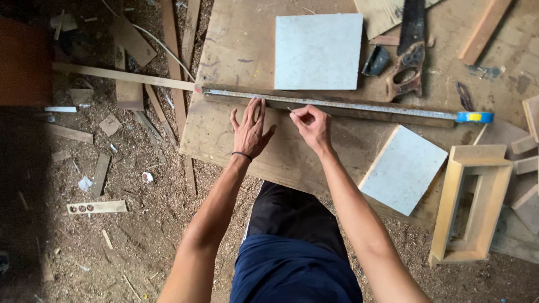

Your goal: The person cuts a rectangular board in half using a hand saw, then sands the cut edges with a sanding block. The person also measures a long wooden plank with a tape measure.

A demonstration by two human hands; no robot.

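The left hand [250, 130] lies spread, fingertips pressing the tape [337, 104] stretched left to right across the board [236, 50], while the right hand [312, 126] pinches a thin pencil [291, 111] at its near edge — the blade looks light, springy, best pinned flat.

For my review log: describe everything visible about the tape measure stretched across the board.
The tape measure is a silvery, marked metal blade pulled out long, lying flat along a dark strip on the plywood board. Its blue-and-yellow case rests at the right end. The left hand presses fingertips on it; the right hand holds a thin pencil beside it.
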